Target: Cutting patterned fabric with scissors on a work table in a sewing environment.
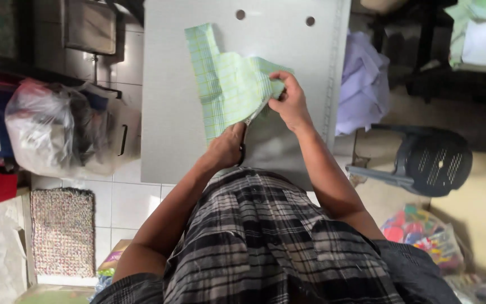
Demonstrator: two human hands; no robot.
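step: green checked cloth (229, 84) being cut, mid-table on grey table (164, 112) | left hand (226, 147) closed at near edge, scissors barely seen | right hand (291, 101) pinching far-right edge | next: cloth probably needs keeping taut

You stand in what looks like a small home tailoring workshop: a grey cutting table (175, 112) with a ruled edge fills the centre of the frame, a piece of green checked cloth (226, 84) lying on it. Lilac fabric (361, 84) is heaped at upper right, a stuffed plastic bag (45, 129) sits at left on the white tiled floor (133, 202), a dark plastic chair (429, 160) at right.
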